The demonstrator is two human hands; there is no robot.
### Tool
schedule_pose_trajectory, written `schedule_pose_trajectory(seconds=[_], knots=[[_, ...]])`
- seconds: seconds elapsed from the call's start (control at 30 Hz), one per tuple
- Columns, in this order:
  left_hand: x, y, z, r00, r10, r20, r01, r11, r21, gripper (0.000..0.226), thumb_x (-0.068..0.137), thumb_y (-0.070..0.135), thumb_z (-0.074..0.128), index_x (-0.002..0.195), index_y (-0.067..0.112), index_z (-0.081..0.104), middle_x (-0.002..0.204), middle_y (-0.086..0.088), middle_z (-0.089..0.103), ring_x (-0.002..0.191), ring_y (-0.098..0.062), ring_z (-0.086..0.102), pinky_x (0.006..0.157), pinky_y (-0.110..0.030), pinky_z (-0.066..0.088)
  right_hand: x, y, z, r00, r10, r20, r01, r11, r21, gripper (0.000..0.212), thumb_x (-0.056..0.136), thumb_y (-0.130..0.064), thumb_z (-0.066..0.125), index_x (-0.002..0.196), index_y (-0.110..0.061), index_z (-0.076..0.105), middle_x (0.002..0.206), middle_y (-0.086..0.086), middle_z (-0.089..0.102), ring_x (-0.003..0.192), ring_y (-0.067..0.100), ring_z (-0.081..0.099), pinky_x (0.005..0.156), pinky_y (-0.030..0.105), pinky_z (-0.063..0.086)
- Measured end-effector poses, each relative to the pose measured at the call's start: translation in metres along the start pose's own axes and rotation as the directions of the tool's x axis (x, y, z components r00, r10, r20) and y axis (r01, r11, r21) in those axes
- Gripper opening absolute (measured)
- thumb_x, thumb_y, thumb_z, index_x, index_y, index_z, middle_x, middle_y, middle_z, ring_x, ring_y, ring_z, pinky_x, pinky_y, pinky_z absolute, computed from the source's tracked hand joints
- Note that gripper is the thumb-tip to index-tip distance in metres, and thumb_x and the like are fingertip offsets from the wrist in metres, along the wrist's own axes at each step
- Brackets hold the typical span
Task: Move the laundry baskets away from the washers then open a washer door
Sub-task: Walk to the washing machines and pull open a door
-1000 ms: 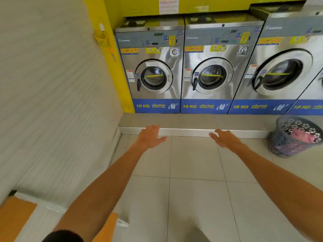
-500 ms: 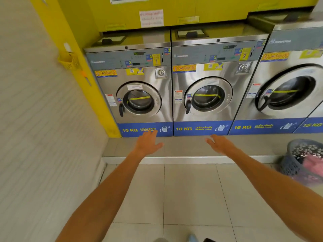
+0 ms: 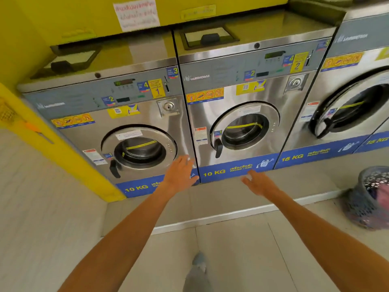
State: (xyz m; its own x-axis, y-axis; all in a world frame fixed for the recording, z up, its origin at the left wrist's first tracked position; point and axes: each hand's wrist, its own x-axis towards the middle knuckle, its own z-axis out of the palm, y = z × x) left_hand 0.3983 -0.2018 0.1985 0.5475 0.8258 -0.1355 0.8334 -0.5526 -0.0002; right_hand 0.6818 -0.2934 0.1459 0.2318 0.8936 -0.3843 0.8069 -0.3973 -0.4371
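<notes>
Both bare hands reach forward over the tiled floor (image 3: 231, 260) toward a row of stainless-steel front-loading washers on a low raised step (image 3: 231, 213). The left hand (image 3: 181, 175) is spread flat with fingers apart, holding nothing, in front of the blue "10 KG" strip at the bottom right corner of washer number 1 (image 3: 147, 114). The right hand (image 3: 257, 183) is also wide and empty, fingers loosely extended, just below the blue strip of washer number 2 (image 3: 242, 98). Whether either hand touches a machine cannot be told from this angle.

Both round doors are closed. The door of washer 1 (image 3: 139, 151) has its black handle (image 3: 114, 168) at the lower left, and the door of washer 2 (image 3: 244, 129) has its own black handle (image 3: 218, 147) on the left side. A larger "15 KG" washer (image 3: 347, 114) stands to the right.

A dark perforated laundry basket (image 3: 370, 197) sits on the floor at the far right, in front of the larger washer and well apart from both hands; it is blurred, but seems to hold pinkish clothing. A yellow wall (image 3: 31, 28) rises behind the machines, with a paper notice (image 3: 136, 14) taped above them.
</notes>
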Motion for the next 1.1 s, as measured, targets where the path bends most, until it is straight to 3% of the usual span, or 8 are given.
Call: schedule_pose_trajectory(seconds=[0.23,0.33,0.6,0.73,0.8,0.87,0.97,1.1], knots=[[0.172,-0.07,0.039,0.975,0.216,0.047,-0.221,0.958,0.182,0.077,0.095,0.046,0.054,0.156,0.01,0.025,0.161,-0.018,0.022,0.149,-0.035,0.02,0.12,-0.044,0.023,0.144,-0.032,0.044,0.989,0.134,0.068,-0.142,0.982,0.123,0.064,0.102,-0.043,0.05,0.154,-0.01,0.033,0.142,0.017,0.054,0.136,0.032,0.047,0.112,0.042,0.037],[0.239,-0.092,0.059,0.955,0.292,-0.048,-0.273,0.932,0.24,0.075,0.091,0.041,0.061,0.152,0.009,0.034,0.161,-0.019,0.024,0.149,-0.038,0.022,0.12,-0.048,0.026,0.205,-0.036,0.061,0.99,0.141,-0.007,-0.137,0.972,0.19,0.07,0.099,-0.042,0.057,0.155,-0.011,0.03,0.143,0.014,0.054,0.135,0.031,0.049,0.109,0.039,0.039],[0.36,-0.119,0.128,0.805,0.569,-0.171,-0.382,0.717,0.584,0.077,0.086,0.036,0.063,0.152,0.007,0.036,0.163,-0.024,0.018,0.152,-0.044,0.012,0.122,-0.058,0.013,0.352,-0.021,0.131,0.977,0.201,-0.074,-0.143,0.869,0.473,0.091,0.087,-0.047,0.073,0.158,-0.018,0.025,0.151,0.016,0.042,0.143,0.034,0.037,0.112,0.047,0.037],[0.387,-0.129,0.146,0.808,0.548,-0.215,-0.249,0.649,0.719,0.083,0.089,0.035,0.058,0.156,0.003,0.022,0.165,-0.024,0.003,0.152,-0.045,0.002,0.123,-0.059,0.005,0.4,-0.016,0.163,0.952,0.223,-0.211,-0.071,0.83,0.554,0.069,0.085,-0.046,0.075,0.138,-0.012,0.047,0.127,0.014,0.06,0.107,0.026,0.063,0.084,0.024,0.052],[0.39,-0.136,0.152,0.802,0.556,-0.218,-0.207,0.601,0.772,0.084,0.091,0.032,0.053,0.158,0.002,0.012,0.166,-0.022,-0.005,0.153,-0.044,-0.002,0.123,-0.058,0.002,0.415,-0.019,0.17,0.937,0.248,-0.244,-0.06,0.806,0.589,0.058,0.086,-0.046,0.073,0.124,-0.008,0.051,0.113,0.015,0.065,0.092,0.027,0.066,0.073,0.028,0.056],[0.39,-0.138,0.154,0.797,0.565,-0.213,-0.204,0.583,0.786,0.084,0.092,0.028,0.051,0.158,0.001,0.007,0.166,-0.02,-0.006,0.153,-0.043,-0.002,0.124,-0.056,0.001,0.424,-0.02,0.173,0.924,0.285,-0.254,-0.074,0.787,0.612,0.052,0.086,-0.043,0.072,0.119,-0.007,0.055,0.108,0.016,0.069,0.095,0.032,0.064,0.077,0.034,0.055],[0.39,-0.136,0.151,0.811,0.548,-0.207,-0.208,0.601,0.772,0.09,0.091,0.028,0.057,0.158,0.002,0.004,0.167,-0.019,-0.006,0.153,-0.042,-0.002,0.124,-0.054,0.0,0.429,-0.022,0.171,0.931,0.296,-0.214,-0.055,0.693,0.719,0.033,0.084,-0.027,0.07,0.111,-0.012,0.059,0.098,0.014,0.074,0.074,0.021,0.065,0.052,0.017,0.047],[0.386,-0.131,0.149,0.828,0.52,-0.211,-0.193,0.616,0.764,0.093,0.089,0.033,0.062,0.158,0.002,0.008,0.167,-0.017,-0.003,0.153,-0.041,0.001,0.123,-0.054,0.002,0.415,-0.017,0.172,0.937,0.276,-0.216,-0.032,0.68,0.732,0.035,0.082,-0.024,0.066,0.113,-0.009,0.061,0.093,0.013,0.073,0.087,0.03,0.068,0.076,0.038,0.059]])
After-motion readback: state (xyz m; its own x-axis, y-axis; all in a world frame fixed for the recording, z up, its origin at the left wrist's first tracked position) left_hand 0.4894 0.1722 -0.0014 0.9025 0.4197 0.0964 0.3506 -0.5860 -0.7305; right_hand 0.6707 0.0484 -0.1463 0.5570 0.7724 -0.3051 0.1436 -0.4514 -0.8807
